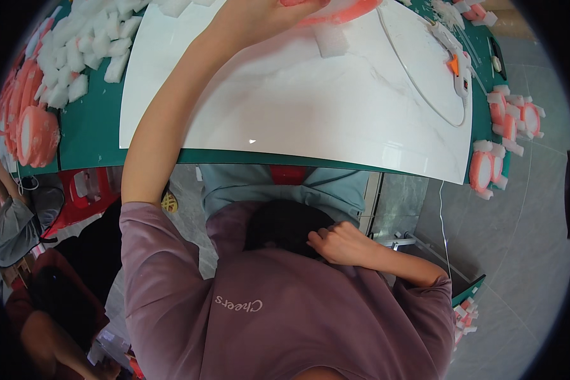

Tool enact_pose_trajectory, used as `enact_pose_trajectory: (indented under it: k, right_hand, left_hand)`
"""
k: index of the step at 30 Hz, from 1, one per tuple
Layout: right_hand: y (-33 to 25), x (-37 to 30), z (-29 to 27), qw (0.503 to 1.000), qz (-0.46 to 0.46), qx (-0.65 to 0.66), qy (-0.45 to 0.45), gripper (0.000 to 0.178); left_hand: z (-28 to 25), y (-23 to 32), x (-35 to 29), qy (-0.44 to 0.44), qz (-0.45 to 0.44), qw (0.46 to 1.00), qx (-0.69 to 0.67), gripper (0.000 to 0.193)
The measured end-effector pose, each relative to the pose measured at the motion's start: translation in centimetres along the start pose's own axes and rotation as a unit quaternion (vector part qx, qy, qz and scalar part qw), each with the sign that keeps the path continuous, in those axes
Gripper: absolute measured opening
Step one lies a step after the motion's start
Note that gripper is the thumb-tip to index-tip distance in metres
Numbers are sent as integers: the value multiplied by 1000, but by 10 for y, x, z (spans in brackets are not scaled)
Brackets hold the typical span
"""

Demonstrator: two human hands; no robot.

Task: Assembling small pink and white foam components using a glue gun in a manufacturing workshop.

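Reaching far over the white board (323,120), the left hand (275,14) was at a pink ring (354,11) at the top edge of the view, above the board's far part. Its fingertips were cut off there, so I could not tell whether they grasped the ring or only rested on it. A white foam block (331,42) sat just below the ring, seemingly touching it, perhaps as a foot or pad.

The right hand (343,243) lay low at the waist, its fingers curled inward against black cloth (285,227); whether they pinched that cloth could not be made out.

The board lay on a green table (88,130), probably to give a smooth, wipeable surface. Loose foam pieces (85,47) were heaped at the left, likely to be within the left arm's reach, with pink pieces (38,136) stacked beside them. More pink rings (487,166) with foam attached stood at the right edge. A white power strip (463,75) lay on the right, apparently to keep its cable (418,85) toward that side.

The only writing readable was one pale word (239,304) on the purple shirt (310,310), inverted from this angle; no brand label was legible.
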State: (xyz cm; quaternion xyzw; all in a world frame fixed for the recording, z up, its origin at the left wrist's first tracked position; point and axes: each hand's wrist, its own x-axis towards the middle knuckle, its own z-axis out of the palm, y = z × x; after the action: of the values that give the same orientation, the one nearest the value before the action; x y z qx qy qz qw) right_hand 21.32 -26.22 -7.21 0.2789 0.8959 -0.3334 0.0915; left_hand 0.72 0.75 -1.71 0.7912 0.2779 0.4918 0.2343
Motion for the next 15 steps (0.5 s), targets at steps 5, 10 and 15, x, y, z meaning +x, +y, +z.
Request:
enact_pose_trajectory:
  k: [5, 10, 15]
  right_hand:
    - [5, -6, -1, 997, -69, 3, 46, 23]
    - [9, -2, -32, 993, 60, 23, -97, 23]
    - [13, 0, -93, 996, -71, 49, 38, 16]
  left_hand:
    - [1, -3, 5, 11, 24, 1000, -10, 45]
    - [-1, -5, 1, -1, 27, 999, 18, 48]
    - [-2, 1, -3, -2, -4, 998, 58, 48]
